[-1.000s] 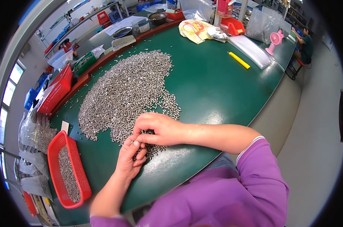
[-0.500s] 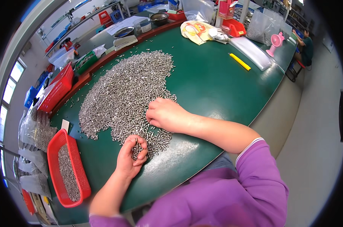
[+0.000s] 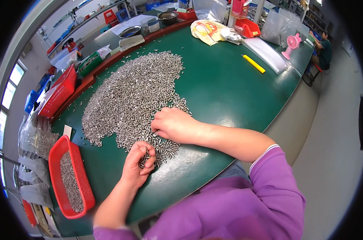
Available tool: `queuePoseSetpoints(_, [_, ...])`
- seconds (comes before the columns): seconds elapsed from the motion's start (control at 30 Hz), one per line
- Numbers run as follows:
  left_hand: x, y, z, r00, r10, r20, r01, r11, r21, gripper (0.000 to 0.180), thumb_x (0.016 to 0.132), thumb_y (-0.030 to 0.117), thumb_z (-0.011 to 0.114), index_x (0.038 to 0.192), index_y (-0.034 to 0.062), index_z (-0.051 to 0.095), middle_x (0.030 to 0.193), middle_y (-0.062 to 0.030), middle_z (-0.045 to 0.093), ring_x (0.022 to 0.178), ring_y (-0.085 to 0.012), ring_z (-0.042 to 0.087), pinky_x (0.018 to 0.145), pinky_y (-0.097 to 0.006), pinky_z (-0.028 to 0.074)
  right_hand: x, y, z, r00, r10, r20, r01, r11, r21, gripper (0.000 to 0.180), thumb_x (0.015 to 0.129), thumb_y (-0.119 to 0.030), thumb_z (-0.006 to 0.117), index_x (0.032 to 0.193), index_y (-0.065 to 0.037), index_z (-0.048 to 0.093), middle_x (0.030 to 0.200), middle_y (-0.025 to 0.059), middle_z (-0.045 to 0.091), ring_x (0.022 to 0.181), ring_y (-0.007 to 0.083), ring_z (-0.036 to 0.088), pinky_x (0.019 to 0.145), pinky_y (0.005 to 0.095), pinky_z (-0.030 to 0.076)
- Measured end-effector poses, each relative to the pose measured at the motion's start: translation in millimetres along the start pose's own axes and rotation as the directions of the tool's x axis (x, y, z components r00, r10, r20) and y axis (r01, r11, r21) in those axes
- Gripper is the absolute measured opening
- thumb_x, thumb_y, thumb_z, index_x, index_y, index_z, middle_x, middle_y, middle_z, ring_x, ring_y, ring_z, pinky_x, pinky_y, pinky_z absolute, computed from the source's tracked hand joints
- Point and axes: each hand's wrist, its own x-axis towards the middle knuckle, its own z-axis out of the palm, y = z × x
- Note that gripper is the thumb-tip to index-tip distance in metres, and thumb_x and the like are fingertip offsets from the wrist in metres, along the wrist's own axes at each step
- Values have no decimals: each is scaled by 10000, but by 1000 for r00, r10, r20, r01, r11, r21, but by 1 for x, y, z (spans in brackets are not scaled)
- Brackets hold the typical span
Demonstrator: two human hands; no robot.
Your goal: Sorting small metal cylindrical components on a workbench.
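Note:
A wide heap of small metal pins (image 3: 137, 88) is spread over the green table (image 3: 221, 92). At its near edge my left hand (image 3: 139, 163) is curled with several pins in its palm and fingers. My right hand (image 3: 172, 125) rests on the heap just beyond and to the right, its fingers bent down among the pins. The right fingertips are partly hidden, so whether they pinch a pin is not visible. Left of my left forearm stands a long red plastic basket (image 3: 87, 191) with more of the same pins (image 3: 71, 184) inside.
A raised red-brown ledge (image 3: 149, 40) borders the table's far side. Beyond it are metal bowls (image 3: 168, 17). At the back right lie a yellow patterned cloth (image 3: 207, 33), clear plastic sheets (image 3: 269, 58), a yellow cutter (image 3: 254, 64) and a pink fan (image 3: 291, 46). Another person (image 3: 322, 50) sits far right.
My right hand has shifted slightly left and nearer over the heap. My left hand stays curled in almost the same place.

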Motion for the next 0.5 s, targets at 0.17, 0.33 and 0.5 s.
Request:
queuePoseSetpoints(0.17, [-1,0,0,1000,3,15,-3,1000,0,80,925,159,495,962,88,492,892,-87,525,563,-101,425,381,-173,276,2,-3,-3,996,-48,-78,44,998,-49,122,766,-189,656,856,-113,623,836,46,577,861,263,566,742,401,464])
queuePoseSetpoints(0.33, [-1,-1,-3,1000,13,10,-13,1000,0,129,943,164,413,1006,70,474,907,-101,521,590,-126,432,393,-181,278,7,-14,-12,989,-7,-147,50,957,286,108,804,-209,643,878,-130,651,905,46,594,904,255,563,790,374,465])
queuePoseSetpoints(0.5, [3,-2,0,997,48,58,-49,999,11,175,930,142,444,1082,65,483,923,-89,521,616,-124,463,394,-180,282,7,-23,-17,992,-51,-117,92,919,384,117,797,-180,671,893,-114,655,907,46,602,897,238,572,798,363,460])
